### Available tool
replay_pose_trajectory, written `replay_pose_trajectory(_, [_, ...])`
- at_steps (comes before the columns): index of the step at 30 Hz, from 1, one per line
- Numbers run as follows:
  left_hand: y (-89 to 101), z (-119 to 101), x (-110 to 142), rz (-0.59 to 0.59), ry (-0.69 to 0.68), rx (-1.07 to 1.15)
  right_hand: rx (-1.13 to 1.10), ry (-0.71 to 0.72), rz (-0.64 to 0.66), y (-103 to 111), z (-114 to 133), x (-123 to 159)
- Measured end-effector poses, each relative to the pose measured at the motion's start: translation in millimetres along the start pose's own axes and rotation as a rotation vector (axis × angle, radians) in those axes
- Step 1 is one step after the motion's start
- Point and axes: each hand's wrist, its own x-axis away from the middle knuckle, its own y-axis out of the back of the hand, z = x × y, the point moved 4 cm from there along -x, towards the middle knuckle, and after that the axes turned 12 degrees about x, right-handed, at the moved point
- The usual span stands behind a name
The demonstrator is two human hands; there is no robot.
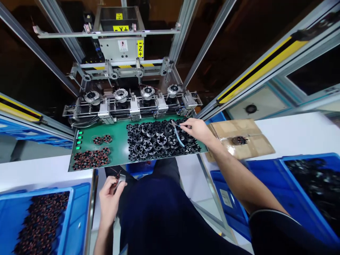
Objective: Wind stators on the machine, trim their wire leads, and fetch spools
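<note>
Left hand [109, 200]: raised below the near edge of the green surface [119, 128], apart from it; its grip pinches the held coil [121, 179] between thumb and fingers.
Held coil: a grey ring with reddish wire, in the air in front of the person's lap; a thin loose wire end sticks up from it.
Right hand [196, 130]: over the right part of the green surface, palm side down; its grip is pinched at the fingertips on one handle of the cutters [178, 136].
Cutters: blue-handled, over the cores, handles apart, the other handle slanting towards the near edge.
Cores [162, 140]: black and grey rings packed in a broad block on the right half of the green surface.
Coils [91, 159]: a cluster at the near left corner, with a separate pair [102, 140] just behind.
Machine [135, 108]: behind the green surface, four round parts seated in a row.
Cardboard [259, 132]: on the right, a single dark part [239, 140] on top.
Left bin [67, 216]: blue, heaped with reddish-black parts.
Right bin [318, 156]: blue, full of dark parts, their detail blurred.
</note>
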Motion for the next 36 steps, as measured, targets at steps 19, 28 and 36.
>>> replay_pose_trajectory(19, [-38.6,-85,18,0.194,-0.318,-0.035,-0.385,-0.257,-0.239,51,45,13])
replay_pose_trajectory(28, [-62.3,-113,13,0.212,-0.552,-0.087,-0.889,-0.422,0.135,-4,245,54])
replay_pose_trajectory(36, [-58.2,-111,18,0.265,-0.450,-0.191,-1.072,-0.390,0.361,-26,291,44])
